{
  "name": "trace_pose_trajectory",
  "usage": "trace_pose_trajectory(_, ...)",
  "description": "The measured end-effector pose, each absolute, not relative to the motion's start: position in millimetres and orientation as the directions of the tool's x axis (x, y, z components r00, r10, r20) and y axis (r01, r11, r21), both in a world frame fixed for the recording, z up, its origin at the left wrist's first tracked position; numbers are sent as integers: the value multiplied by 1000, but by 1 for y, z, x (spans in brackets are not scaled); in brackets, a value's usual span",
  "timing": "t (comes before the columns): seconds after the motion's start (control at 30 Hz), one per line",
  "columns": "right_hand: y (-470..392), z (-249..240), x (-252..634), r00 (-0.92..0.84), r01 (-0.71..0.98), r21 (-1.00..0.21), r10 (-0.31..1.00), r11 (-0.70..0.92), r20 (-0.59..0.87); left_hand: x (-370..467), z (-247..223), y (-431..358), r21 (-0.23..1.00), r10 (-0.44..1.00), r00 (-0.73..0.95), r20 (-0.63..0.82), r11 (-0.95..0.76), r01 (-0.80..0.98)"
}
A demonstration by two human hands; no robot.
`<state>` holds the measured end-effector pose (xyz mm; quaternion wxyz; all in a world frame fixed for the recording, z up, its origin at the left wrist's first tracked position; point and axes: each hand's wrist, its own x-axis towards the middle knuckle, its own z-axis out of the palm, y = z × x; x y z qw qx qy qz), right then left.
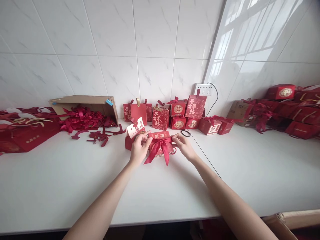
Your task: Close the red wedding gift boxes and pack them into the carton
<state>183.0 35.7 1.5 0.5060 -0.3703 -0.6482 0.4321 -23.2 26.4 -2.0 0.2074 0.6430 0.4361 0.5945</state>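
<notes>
A red gift box [160,135] with pale printed characters lies in front of me, in the middle of the white table. Across it runs a dark red satin ribbon [161,143], tied in a bow whose two tails hang down the near side. My left hand [141,146] pinches the ribbon at the bow's left end. At the right end, my right hand [183,145] closes thumb and finger on the same ribbon. Just behind my left hand stands a red box with a white printed card [136,128], partly covered by my fingers.
An open cardboard box [85,99] spills red ribbon pieces [100,136] at the left. Several red boxes [178,108] line the tiled wall. Red gift bags [30,136] stand far left, stacked red boxes [282,91] far right. A power strip [202,89] and a black ring [185,133] lie behind my right hand.
</notes>
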Motion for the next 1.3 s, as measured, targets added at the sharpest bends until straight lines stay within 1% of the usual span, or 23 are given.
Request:
trace_pose_trajectory(0.07,35,3,188,-275,62,-910,884,409,378,-25,-2,28,792,814,-72,576,-534,297)
trace_pose_trajectory(0.17,34,-1,191,-429,182,-780,762,599,485,-25,-1,29,797,827,-13,563,-538,274)
trace_pose_trajectory(0.27,36,-10,184,-458,273,-642,684,716,568,-22,1,26,728,757,-47,652,-608,317)
trace_pose_trajectory(0.3,36,-12,182,-423,292,-605,667,741,613,-20,3,22,668,693,-83,716,-644,373)
trace_pose_trajectory(0.37,34,-13,176,-327,335,-536,629,775,705,-14,7,12,464,498,-76,864,-727,507)
trace_pose_trajectory(0.47,24,-5,169,-242,377,-467,572,800,784,-5,15,-6,71,187,139,972,-805,588)
trace_pose_trajectory(0.53,16,2,166,-233,371,-440,540,818,809,-1,21,-16,-89,57,227,972,-808,582)
trace_pose_trajectory(0.6,8,9,164,-223,373,-421,521,827,824,0,27,-23,-146,-2,243,970,-804,576)
trace_pose_trajectory(0.77,3,13,164,-225,353,-379,471,855,853,-1,35,-30,-190,-53,256,965,-814,548)
trace_pose_trajectory(0.8,4,12,165,-230,337,-366,453,867,861,-1,35,-30,-159,-34,234,972,-827,539)
trace_pose_trajectory(0.83,5,12,167,-241,334,-349,437,876,867,0,34,-29,-85,12,176,984,-842,533)
trace_pose_trajectory(0.87,6,12,168,-259,345,-330,427,879,866,0,33,-27,42,96,76,992,-850,525)
trace_pose_trajectory(0.9,7,11,170,-279,365,-320,431,874,858,0,32,-24,218,222,-54,974,-837,502)
trace_pose_trajectory(0.93,9,11,171,-291,388,-329,453,861,842,-1,31,-19,423,376,-194,906,-790,444)
trace_pose_trajectory(0.97,11,11,172,-291,402,-365,495,840,819,-2,28,-14,624,536,-323,780,-702,343)
trace_pose_trajectory(1.0,12,10,172,-271,390,-440,558,809,785,-4,26,-7,781,673,-407,618,-586,217)
trace_pose_trajectory(1.03,14,11,171,-236,338,-555,639,760,732,-5,23,0,879,773,-439,458,-466,97)
trace_pose_trajectory(1.07,15,12,170,-190,245,-691,732,680,654,-8,19,7,931,836,-440,328,-364,2)
trace_pose_trajectory(1.13,16,16,167,-141,-33,-906,896,421,421,-11,11,18,961,882,-423,209,-266,-79)
trace_pose_trajectory(1.17,16,19,167,-168,-173,-948,941,265,294,-12,8,21,963,888,-415,201,-256,-80)
trace_pose_trajectory(1.2,14,22,167,-221,-284,-951,957,121,188,-12,4,23,963,891,-403,209,-259,-72)
trace_pose_trajectory(1.23,12,26,168,-283,-360,-933,952,8,117,-11,2,24,963,895,-389,216,-262,-66)
trace_pose_trajectory(1.3,7,34,172,-388,-433,-893,919,-120,65,-9,-2,23,961,907,-345,239,-273,-52)
